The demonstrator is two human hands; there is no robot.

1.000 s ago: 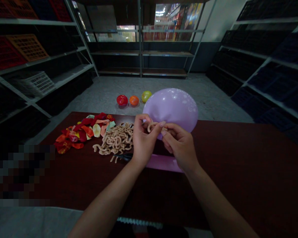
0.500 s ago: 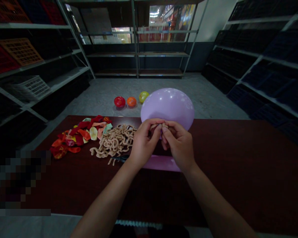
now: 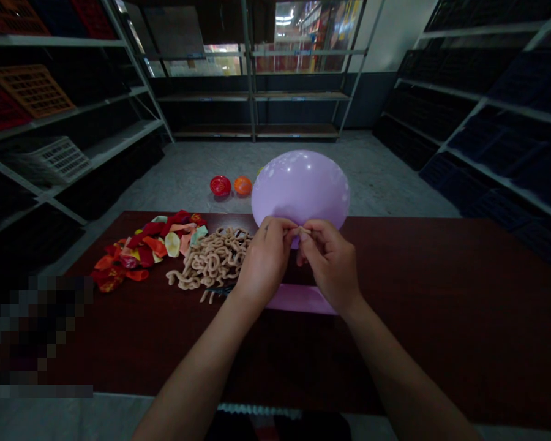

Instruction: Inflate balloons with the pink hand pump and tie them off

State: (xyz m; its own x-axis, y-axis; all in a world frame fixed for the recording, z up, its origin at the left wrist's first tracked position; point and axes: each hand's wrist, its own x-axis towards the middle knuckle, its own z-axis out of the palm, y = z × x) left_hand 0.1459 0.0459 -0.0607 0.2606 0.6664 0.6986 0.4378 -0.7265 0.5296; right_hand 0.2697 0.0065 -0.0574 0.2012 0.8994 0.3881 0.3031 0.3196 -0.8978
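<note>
A large inflated light purple balloon (image 3: 302, 187) stands just beyond my two hands, its lower end among my fingers. My left hand (image 3: 267, 257) is closed, thumb and fingertips pinched together at the balloon's neck. Pressed up against it, my right hand (image 3: 328, 260) pinches at the same spot. A short bit of something beige shows between the fingertips; the knuckles hide most of it and the neck. Under the hands lies a smooth pink tube-like thing (image 3: 303, 299), partly covered. Beside my left hand is a heap of beige curled cords (image 3: 213, 257).
Limp balloons in mixed colours (image 3: 151, 248) are piled on the left of the dark brown table (image 3: 422, 318). Dark-handled scissors or a similar tool (image 3: 219, 291) touch the cords. On the floor beyond sit a red balloon (image 3: 220, 185) and an orange balloon (image 3: 243, 185). Shelves with crates flank both sides.
The purple balloon has shifted slightly left and up, now covering most of the yellow balloon behind it. My left hand has rolled inward, and the fingertips of both hands have drawn closer together.
</note>
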